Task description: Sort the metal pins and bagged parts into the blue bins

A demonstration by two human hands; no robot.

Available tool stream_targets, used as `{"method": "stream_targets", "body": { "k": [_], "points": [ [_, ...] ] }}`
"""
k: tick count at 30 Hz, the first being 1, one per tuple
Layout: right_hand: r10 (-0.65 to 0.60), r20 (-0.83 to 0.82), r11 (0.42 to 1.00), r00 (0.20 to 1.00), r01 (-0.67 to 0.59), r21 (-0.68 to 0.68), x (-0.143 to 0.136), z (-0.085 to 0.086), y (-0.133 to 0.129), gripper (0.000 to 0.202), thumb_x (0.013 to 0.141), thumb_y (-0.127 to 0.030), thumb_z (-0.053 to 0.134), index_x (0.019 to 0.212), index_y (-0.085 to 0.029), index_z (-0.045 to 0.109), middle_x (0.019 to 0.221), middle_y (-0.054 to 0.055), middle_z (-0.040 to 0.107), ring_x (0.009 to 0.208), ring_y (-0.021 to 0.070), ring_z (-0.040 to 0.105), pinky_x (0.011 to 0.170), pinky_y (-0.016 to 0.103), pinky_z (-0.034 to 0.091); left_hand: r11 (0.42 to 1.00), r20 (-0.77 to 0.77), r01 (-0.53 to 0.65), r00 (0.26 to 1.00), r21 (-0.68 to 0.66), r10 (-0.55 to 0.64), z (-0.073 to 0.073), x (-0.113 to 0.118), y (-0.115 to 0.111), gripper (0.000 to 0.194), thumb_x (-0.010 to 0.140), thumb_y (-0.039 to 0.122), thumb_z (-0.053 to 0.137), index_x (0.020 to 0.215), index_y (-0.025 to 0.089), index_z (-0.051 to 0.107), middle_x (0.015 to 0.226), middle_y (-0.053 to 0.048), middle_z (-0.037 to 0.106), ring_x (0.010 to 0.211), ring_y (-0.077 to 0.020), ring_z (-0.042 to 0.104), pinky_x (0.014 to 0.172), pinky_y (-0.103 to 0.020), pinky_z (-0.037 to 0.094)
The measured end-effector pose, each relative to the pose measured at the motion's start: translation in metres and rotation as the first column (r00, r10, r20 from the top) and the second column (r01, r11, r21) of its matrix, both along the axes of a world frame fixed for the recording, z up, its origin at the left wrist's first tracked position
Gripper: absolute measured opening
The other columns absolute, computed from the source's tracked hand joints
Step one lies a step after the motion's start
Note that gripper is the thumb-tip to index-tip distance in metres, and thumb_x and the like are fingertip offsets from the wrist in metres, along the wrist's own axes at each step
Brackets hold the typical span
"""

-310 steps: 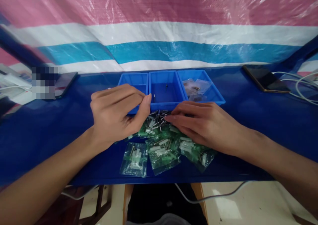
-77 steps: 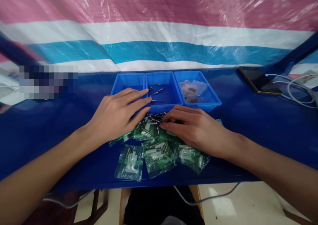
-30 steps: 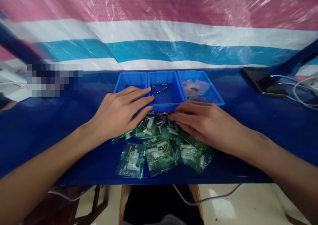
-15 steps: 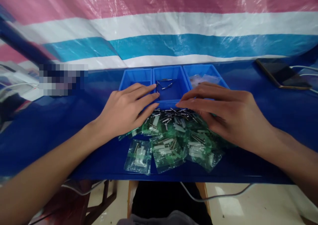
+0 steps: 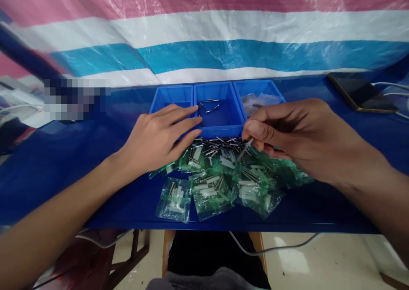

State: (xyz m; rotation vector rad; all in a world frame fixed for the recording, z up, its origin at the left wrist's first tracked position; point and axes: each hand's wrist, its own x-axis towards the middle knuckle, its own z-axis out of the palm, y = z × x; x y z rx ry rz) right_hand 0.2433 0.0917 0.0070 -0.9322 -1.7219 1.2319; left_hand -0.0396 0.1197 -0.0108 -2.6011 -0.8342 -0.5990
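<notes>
My right hand [image 5: 284, 138] pinches a screw [image 5: 245, 149] between thumb and fingers, its shank slanting down to the left. Below it lies a pile of loose screws [image 5: 220, 144], in front of the bins and partly on the bags. My left hand [image 5: 162, 136] is open, fingers apart, over the front of the left blue bin [image 5: 172, 93]; its fingertips reach the near left side of the middle blue bin [image 5: 220, 132]. A few screws [image 5: 212, 108] lie in that middle bin. Whether the left fingertips touch the screw beside them I cannot tell.
Several clear green-tinted bags [image 5: 212, 196] of screws and white wall plugs lie toward the table's front edge. The right blue bin [image 5: 271, 87] holds clear plastic bags [image 5: 265, 100]. A phone-like dark device [image 5: 361, 94] with cables lies at the right. A striped sheet [image 5: 204, 55] hangs behind.
My right hand has drawn back slightly from the middle bin's front edge, and a screw now shows in its pinch. My left hand keeps its place over the bins.
</notes>
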Motion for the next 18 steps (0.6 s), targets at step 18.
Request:
{"method": "stream_targets", "body": {
  "k": [18],
  "points": [
    [-0.292, 0.706, 0.504, 0.645, -0.524, 0.687, 0.001, -0.027, 0.000, 0.031, 0.103, -0.001, 0.052, 0.117, -0.012, 0.078, 0.105, 0.012, 0.078, 0.092, 0.0274, 0.075, 0.067, 0.037, 0.060, 1.000, 0.005, 0.024, 1.000, 0.017, -0.024, 0.001, 0.001, -0.001, 0.046, 0.116, 0.040, 0.043, 0.126, 0.012, 0.078, 0.136, -0.014, 0.076, 0.114, -0.0346, 0.079, 0.082, -0.048, 0.070]
  ]
}}
